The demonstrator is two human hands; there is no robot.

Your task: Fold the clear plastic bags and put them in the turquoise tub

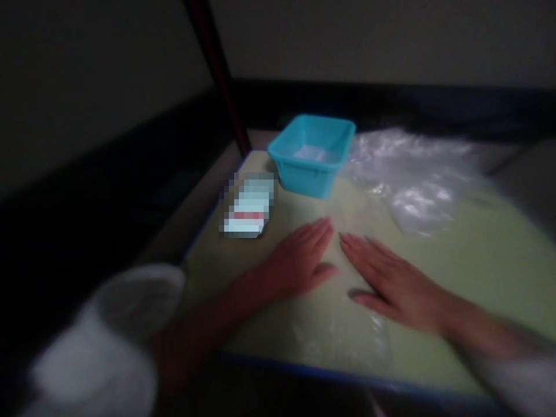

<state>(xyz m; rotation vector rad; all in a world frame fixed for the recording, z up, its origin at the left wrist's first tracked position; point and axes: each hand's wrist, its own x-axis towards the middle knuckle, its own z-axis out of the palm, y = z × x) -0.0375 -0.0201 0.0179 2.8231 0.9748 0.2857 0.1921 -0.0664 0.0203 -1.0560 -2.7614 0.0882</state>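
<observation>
A clear plastic bag (347,333) lies flat on the yellowish tabletop, its outline faint in the dim light. My left hand (304,255) rests flat over its left part, fingers together and stretched out, thumb apart. On the right side, my right hand (386,278) also lies palm down with straight fingers and the thumb spread. The fingertips of both hands come close but stay apart. Neither hand grips anything. Just beyond them stands a turquoise plastic basket (304,179) with something pale at its bottom.
A heap of crumpled clear plastic bags (417,179) lies at the back right. Left of the basket is a phone-like device with a lit, blurred-out screen (249,205). The table (490,278) has a blue edge. A dark red pole (221,81) rises behind its far left corner.
</observation>
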